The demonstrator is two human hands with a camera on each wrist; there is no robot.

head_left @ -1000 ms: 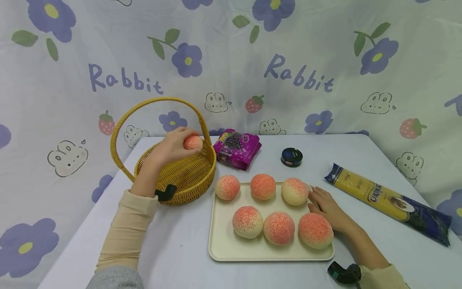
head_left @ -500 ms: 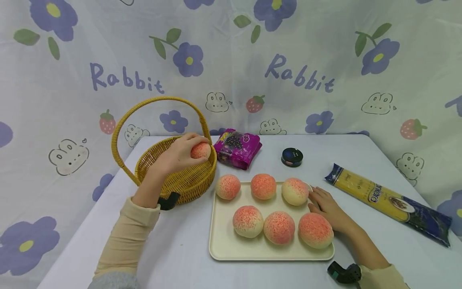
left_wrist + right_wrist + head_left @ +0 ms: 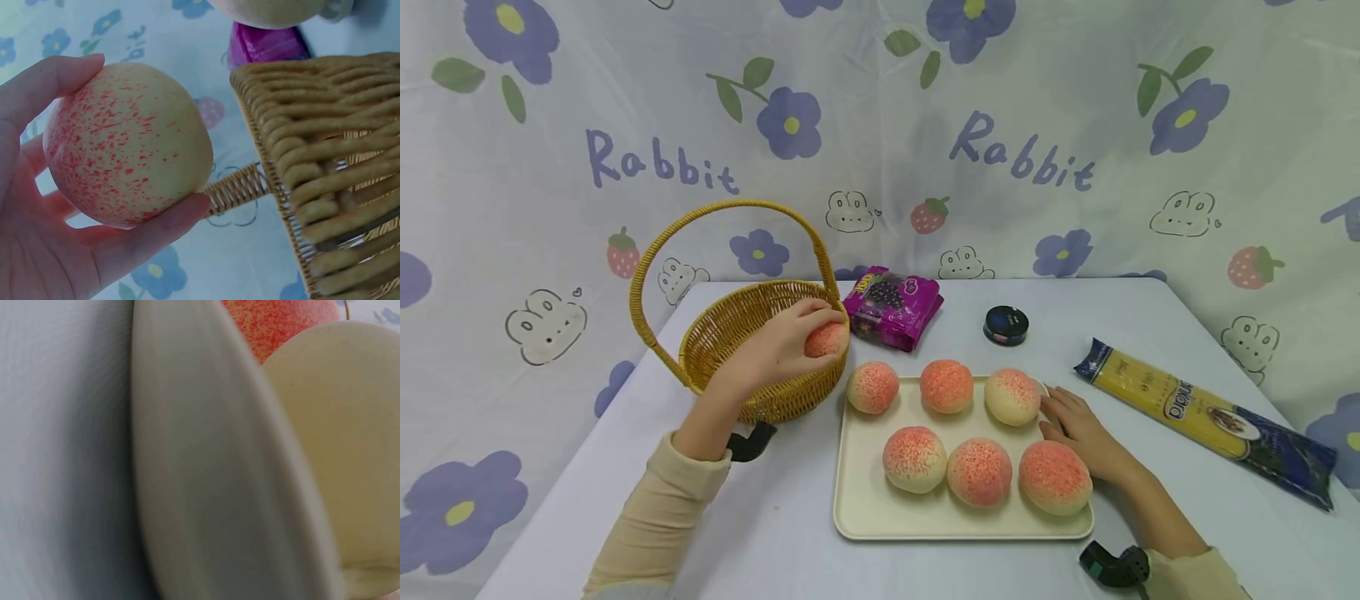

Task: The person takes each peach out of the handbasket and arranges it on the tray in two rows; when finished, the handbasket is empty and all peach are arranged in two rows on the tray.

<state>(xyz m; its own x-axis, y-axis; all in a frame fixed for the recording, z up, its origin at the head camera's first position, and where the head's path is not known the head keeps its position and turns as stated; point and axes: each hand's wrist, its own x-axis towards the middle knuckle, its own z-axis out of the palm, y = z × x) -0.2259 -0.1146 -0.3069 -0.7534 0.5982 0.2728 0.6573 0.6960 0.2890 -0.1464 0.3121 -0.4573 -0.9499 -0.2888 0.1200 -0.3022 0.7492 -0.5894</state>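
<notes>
In the head view my left hand [image 3: 778, 346] grips a peach [image 3: 825, 340] at the right side of the yellow wicker basket [image 3: 715, 333]. The left wrist view shows thumb and fingers spread around the peach [image 3: 128, 144], pale with red speckles, beside the basket's woven wall [image 3: 337, 150]. Several similar peaches, such as the front middle peach [image 3: 980, 472], sit in two rows on a cream tray [image 3: 865, 508]. My right hand [image 3: 1086, 437] rests at the tray's right rim, fingers extended. In the right wrist view the tray's rim [image 3: 219, 462] fills the middle, with peaches behind it.
Behind the basket's right side lies a purple packet [image 3: 895, 308]. A small dark round tin [image 3: 1006, 325] stands at the back. A long yellow and blue pasta packet [image 3: 1206, 421] lies on the right. A patterned cloth [image 3: 880, 125] hangs behind the table.
My left hand has moved right and down with the peach, from over the basket to its right rim. The right hand has stayed at the tray.
</notes>
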